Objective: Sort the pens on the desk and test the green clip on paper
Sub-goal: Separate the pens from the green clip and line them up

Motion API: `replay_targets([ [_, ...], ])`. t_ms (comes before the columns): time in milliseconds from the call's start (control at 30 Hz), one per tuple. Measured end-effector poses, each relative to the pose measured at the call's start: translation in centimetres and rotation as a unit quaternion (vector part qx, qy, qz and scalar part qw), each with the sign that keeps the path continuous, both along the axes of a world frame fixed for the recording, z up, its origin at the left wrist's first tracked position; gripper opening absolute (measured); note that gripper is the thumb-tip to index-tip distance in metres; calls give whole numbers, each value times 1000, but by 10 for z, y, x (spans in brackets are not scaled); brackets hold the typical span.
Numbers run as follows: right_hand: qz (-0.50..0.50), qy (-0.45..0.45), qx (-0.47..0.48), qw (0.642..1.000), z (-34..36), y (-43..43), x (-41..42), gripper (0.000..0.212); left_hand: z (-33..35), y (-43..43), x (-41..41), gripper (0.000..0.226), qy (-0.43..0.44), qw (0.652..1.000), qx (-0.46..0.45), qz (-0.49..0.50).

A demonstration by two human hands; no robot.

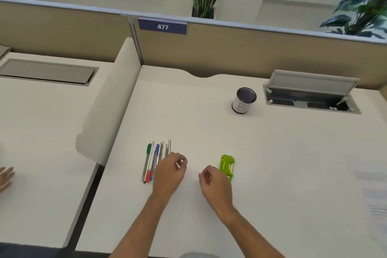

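Pens (156, 160) lie grouped. Left hand (168, 174), loosely curled, empty, touches their right edge. Right hand (215, 183), curled, empty, reaches green clip (227, 166) right of pens. Likely next: grasp clip, carry to paper (374, 190) farther right.

Blue sign (162, 25) on the partition's top edge, far beyond the fingers (181, 161): white numerals "477". Dark-rimmed cup (244, 100) on the desk (272, 163), beyond and right of the fingers: white label with handwritten "B". Printed lines on the paper (372, 190) at far right are illegible.

office | cubicle partition (230, 48) | number plate "477" (162, 26) | white desk (209, 132) | open cable tray (312, 98)
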State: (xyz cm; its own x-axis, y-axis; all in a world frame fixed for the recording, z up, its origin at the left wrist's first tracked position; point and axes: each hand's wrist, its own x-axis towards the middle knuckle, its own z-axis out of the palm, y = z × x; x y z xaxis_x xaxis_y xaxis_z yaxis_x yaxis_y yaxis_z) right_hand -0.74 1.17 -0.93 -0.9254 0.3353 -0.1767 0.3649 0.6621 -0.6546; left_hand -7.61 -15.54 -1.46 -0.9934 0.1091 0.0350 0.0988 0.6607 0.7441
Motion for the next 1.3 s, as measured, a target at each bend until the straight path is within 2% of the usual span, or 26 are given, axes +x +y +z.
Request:
replay_targets([
  [133, -8, 29, 42, 999, 8, 29, 22, 13, 5, 43, 15, 3, -4, 996, -8, -86],
  [300, -35, 31, 58, 997, 12, 65, 48, 12, 3, 86, 32, 6, -23, 991, -27, -131],
  [533, -60, -2, 62, 996, 15, 117, 84, 10, 2, 131, 37, 12, -95, 995, -12, -34],
  [767, -69, -37, 49, 996, 10, 152, 113, 12, -2, 158, 20, 24, -195, 979, 28, 59],
  [933, -74, -46, 36, 996, 5, 164, 127, 11, -4, 170, 11, 22, -215, 974, 26, 64],
  [1133, -100, -40, 16, 994, 3, 181, 130, 10, 2, 195, 11, 10, -248, 959, 124, 52],
  [1300, -121, -40, 6, 992, 3, 196, 133, 10, 6, 229, 13, 18, -303, 936, 173, 48],
])
